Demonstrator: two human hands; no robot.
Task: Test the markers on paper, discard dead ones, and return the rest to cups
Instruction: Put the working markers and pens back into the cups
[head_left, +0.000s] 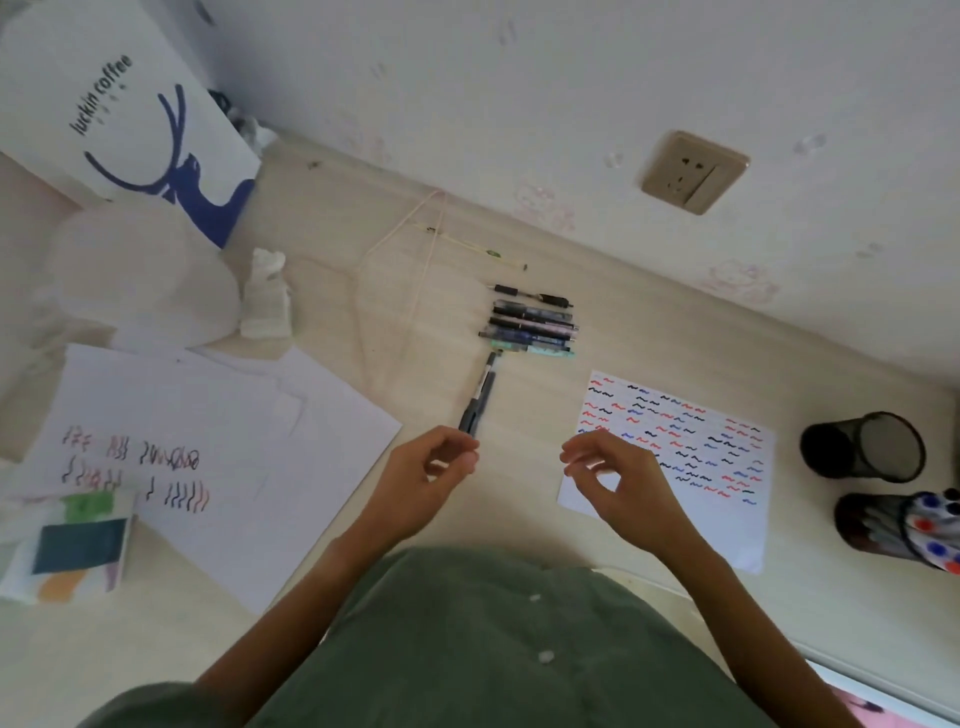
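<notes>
Beside pen row (532, 322) | left hand (436, 467) pinches pen (478, 400) | right hand (613, 467) loosely curled, empty

Soft daylight, blurred wide-angle edges

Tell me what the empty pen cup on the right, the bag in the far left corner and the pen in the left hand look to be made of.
Empty pen cup: probably black metal mesh; its wall looks finely gridded and matte, though blur leaves it open.
Bag: white paper with a matte finish, creased flat sides and blue print.
Pen, held by the left hand: likely plastic, with a dark, slightly glossy barrel.
</notes>
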